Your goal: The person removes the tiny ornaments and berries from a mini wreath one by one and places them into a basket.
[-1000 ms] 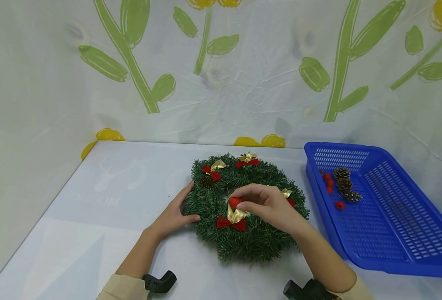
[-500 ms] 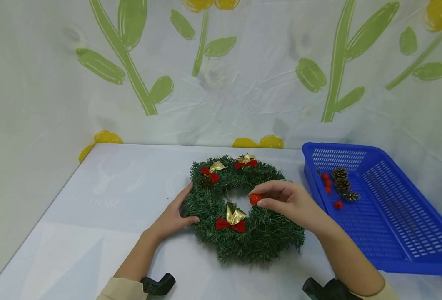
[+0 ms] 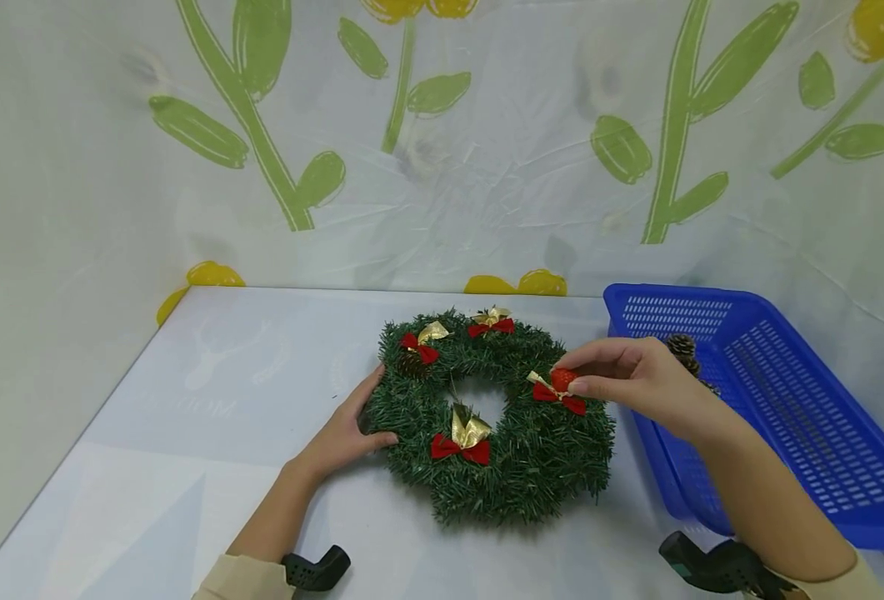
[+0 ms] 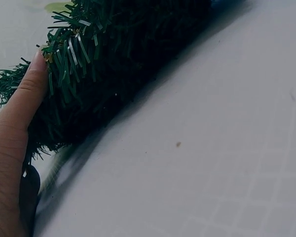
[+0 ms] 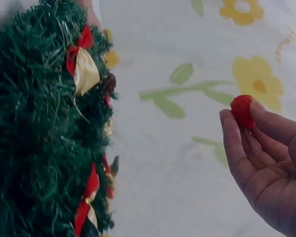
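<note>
A green artificial wreath lies on the white table, trimmed with several red-and-gold bows, one a front bow and one a right-hand bow. My left hand holds the wreath's left edge, its thumb lying along the green needles in the left wrist view. Between thumb and fingertips, my right hand pinches a small red berry ornament. In the head view that berry overlaps the right-hand bow; the right wrist view shows it held up off the needles.
At the right stands a blue plastic basket holding pine cones, partly covered by my right hand. A brown pine cone sits under the wreath's upper-left bow. A flower-printed white sheet hangs behind the table.
My right hand has carried the red berry ornament rightward from above the front bow to the right-hand bow, now covering the berries in the basket. The left hand has stayed in place.
</note>
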Demonstrator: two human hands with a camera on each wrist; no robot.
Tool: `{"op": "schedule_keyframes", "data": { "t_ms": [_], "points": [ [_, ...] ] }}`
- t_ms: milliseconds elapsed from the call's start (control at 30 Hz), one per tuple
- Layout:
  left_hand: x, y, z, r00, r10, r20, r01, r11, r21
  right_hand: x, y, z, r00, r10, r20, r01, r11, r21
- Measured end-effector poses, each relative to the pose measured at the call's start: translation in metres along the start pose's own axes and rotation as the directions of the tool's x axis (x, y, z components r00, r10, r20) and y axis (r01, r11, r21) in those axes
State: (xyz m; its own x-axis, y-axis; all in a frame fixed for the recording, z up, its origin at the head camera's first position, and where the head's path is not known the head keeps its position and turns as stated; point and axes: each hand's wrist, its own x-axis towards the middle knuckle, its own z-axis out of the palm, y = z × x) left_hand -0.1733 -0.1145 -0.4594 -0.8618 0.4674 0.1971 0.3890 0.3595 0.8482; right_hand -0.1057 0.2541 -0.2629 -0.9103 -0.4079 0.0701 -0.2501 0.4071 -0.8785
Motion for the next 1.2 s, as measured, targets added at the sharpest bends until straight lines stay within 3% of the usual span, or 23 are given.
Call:
{"op": "schedule_keyframes", "data": {
  "t_ms": [167, 300, 400, 900, 1200],
  "points": [
    [0.0, 0.001, 0.0, 1.0, -0.005, -0.001, 0.005, 1.0, -0.004, -0.002, 0.006, -0.024, 0.995, -0.021, 0.1, 0.02, 1.0, 0.012],
    [-0.001, 0.002, 0.0, 1.0, -0.005, 0.0, 0.005, 1.0, -0.003, -0.004, 0.014, -0.046, 0.967, -0.096, 0.237, 0.093, 0.995, 0.025],
    [-0.001, 0.002, 0.0, 1.0, -0.005, 0.001, 0.005, 1.0, -0.004, -0.005, 0.02, -0.058, 0.946, -0.138, 0.292, 0.132, 0.99, 0.038],
    [-0.001, 0.004, -0.001, 1.0, 0.002, 0.0, -0.002, 1.0, 0.002, -0.013, 0.043, -0.1, 0.924, -0.159, 0.349, 0.16, 0.987, 0.026],
    [-0.001, 0.004, -0.001, 1.0, 0.021, 0.002, -0.021, 1.0, 0.01, -0.018, 0.062, -0.121, 0.922, -0.199, 0.333, 0.175, 0.98, 0.1]
  ]
}}
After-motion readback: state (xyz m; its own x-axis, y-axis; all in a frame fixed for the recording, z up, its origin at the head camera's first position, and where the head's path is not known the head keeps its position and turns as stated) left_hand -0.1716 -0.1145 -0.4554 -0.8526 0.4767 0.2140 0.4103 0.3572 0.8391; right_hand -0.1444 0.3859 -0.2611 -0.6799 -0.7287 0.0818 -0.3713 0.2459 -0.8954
